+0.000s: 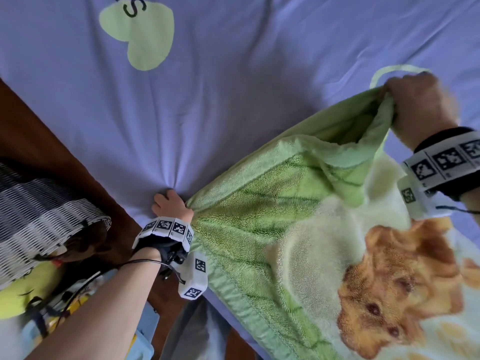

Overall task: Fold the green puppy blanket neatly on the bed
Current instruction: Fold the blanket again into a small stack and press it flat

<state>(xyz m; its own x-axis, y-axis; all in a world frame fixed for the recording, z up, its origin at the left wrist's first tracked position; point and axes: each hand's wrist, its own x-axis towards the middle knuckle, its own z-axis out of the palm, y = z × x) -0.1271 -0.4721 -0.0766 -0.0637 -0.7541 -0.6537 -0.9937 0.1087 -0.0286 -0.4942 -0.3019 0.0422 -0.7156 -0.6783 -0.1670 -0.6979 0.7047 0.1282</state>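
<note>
Head view.

DESK: Where is the green puppy blanket?

PHOTOGRAPHER: It is on the bed, filling the frame from three o'clock round to six. One edge is stretched taut between a person's two hands. The fleece below that edge sags in folds, and the printed tan puppy faces up at about four o'clock.

DESK: And the hands?

PHOTOGRAPHER: The left hand sits just below centre, at about seven o'clock. It is pressed down at the bed's edge, its fingers curled on the blanket's corner where the cloth bunches to a point. The right hand is at two o'clock, raised off the sheet. Its fingers are closed around a gathered bunch of the same edge, which droops open beneath the fist. That hand is slightly blurred.

DESK: Anything on the wrists?

PHOTOGRAPHER: Each carries a dark band with white tags printed in black squares, the left band and the right band.

DESK: What surrounds them?

PHOTOGRAPHER: A lilac sheet with a pale green heart at eleven o'clock. A brown wooden frame runs along at nine o'clock. Beside the frame is a black-and-white woven item that I cannot identify.
</note>
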